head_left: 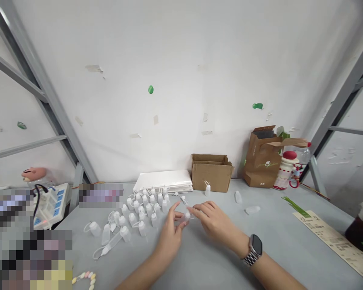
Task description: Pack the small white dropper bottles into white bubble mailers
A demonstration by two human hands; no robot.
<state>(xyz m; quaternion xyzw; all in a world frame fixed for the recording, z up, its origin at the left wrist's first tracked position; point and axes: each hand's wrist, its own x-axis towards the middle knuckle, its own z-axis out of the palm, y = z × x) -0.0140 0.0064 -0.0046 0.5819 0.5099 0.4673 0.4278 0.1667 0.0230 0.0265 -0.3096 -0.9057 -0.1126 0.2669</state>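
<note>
My left hand [172, 229] is closed around a small translucent plastic squeeze bottle [186, 217] held just above the grey table. The fingertips of my right hand [211, 221], with a watch on its wrist, are bent together at the bottle's cap end; the thumb is partly hidden. To the left of my hands stand several similar bottles [141, 228] with white looped caps. Loose looped caps [183, 199] lie just beyond my fingers. One capped bottle [207, 189] stands by the box. Two bottles without visible caps [252, 210] [238, 197] lie to the right.
A cardboard box [213, 177] and a stack of white sheets [163, 181] sit against the wall. Right of them are a brown paper bag [261, 161] and a red-topped tumbler [286, 171]. A power strip [56, 205] is at left, a dark drink cup [361, 231] far right.
</note>
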